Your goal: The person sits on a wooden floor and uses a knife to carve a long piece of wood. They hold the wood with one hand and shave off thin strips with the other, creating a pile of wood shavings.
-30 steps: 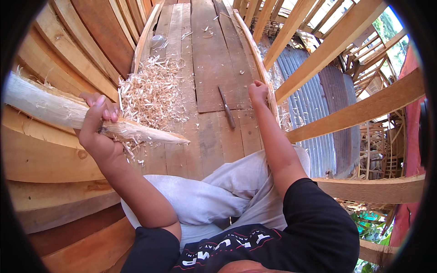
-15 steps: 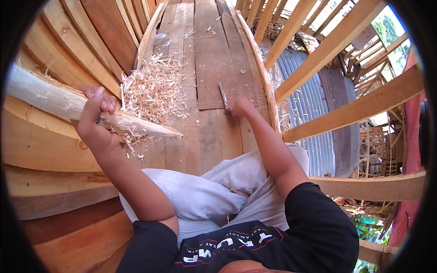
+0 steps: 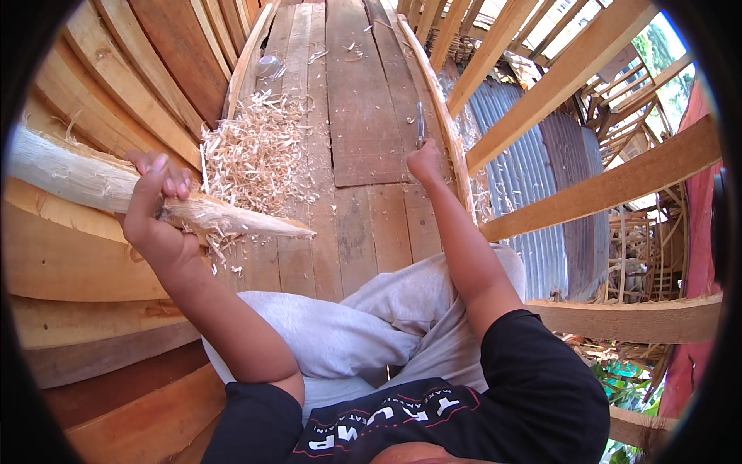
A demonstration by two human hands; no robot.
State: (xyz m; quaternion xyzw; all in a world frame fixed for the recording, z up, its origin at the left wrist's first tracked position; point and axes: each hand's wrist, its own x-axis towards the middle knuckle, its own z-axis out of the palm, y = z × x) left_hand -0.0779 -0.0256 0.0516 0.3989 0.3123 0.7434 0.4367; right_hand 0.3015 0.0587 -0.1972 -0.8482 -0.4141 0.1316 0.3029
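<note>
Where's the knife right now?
In the head view, the knife is in the right hand, blade pointing away, raised over the plank floor right of the pile of wood shavings.

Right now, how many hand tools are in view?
1: a slim dark-bladed knife, gripped in the right hand, blade pointing away over the brown wooden plank floor. The left hand holds only a pale sharpened wooden stake. The shavings pile could hide more.
</note>
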